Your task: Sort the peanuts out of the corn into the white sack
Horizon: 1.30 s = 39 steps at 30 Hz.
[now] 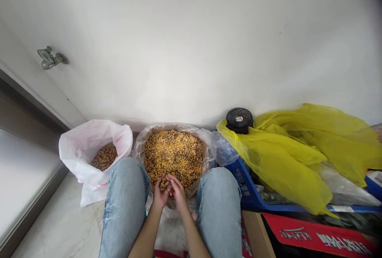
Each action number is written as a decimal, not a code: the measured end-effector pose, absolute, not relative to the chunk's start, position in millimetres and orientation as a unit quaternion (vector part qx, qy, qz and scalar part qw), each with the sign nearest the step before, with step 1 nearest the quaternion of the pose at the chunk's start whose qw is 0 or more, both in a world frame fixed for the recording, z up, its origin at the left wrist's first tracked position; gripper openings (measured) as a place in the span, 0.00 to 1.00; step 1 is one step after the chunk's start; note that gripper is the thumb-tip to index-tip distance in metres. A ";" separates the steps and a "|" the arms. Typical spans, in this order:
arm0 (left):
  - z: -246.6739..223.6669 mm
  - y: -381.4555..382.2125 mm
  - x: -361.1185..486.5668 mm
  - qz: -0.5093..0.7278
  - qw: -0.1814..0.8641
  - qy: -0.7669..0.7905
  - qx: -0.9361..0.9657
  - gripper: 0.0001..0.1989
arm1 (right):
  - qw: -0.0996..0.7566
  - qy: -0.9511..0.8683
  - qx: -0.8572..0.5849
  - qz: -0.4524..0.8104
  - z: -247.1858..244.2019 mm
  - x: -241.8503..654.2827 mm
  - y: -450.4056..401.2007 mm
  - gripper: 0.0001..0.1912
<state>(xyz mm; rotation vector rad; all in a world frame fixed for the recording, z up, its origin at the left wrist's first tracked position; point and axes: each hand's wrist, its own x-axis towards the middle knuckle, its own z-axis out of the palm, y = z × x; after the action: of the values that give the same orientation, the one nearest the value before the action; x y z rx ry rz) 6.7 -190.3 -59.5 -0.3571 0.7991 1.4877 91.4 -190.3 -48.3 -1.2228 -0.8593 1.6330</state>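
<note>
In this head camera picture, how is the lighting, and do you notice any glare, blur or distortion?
In the head view, soft, even light covers the smooth white wall, without hard shadows; the wide lens bends and slants the long grey frame strip at left; the top right corner falls dark; the shiny yellow plastic sheet shows mild glare; the red printed card at lower right looks blurred.

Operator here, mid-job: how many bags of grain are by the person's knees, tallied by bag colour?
White plastic bag of brown kernels: 1
Clear plastic bag of yellow corn and brown kernels: 1
Total: 2
</note>
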 end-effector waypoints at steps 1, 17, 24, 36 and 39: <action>-58.6 -189.2 5.8 0.660 0.645 0.341 -0.180 0.09 | 0.458 -0.326 -0.523 0.641 -54.0 95.8 -188.5 0.20; -49.5 -187.4 -11.9 0.693 0.599 0.310 -0.255 0.12 | 0.154 -0.693 -0.659 0.248 -75.7 94.6 -169.7 0.34; -62.1 -185.3 -12.1 0.702 0.572 0.341 -0.254 0.10 | 0.070 -0.744 -0.591 0.305 -74.6 116.3 -129.8 0.37; -58.6 -184.0 -8.5 0.685 0.578 0.354 -0.267 0.10 | 0.202 -0.588 -0.684 0.381 -104.1 121.3 -148.9 0.22; -57.4 -184.4 -8.9 0.691 0.573 0.346 -0.274 0.10 | 0.224 -0.555 -0.691 0.405 -106.1 123.7 -146.0 0.16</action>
<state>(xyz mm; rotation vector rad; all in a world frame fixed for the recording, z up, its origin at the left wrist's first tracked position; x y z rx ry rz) -8.9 -184.4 -57.4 -0.6419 0.8108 1.6205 123.7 -146.0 -106.1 -1.9071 -1.5327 1.1163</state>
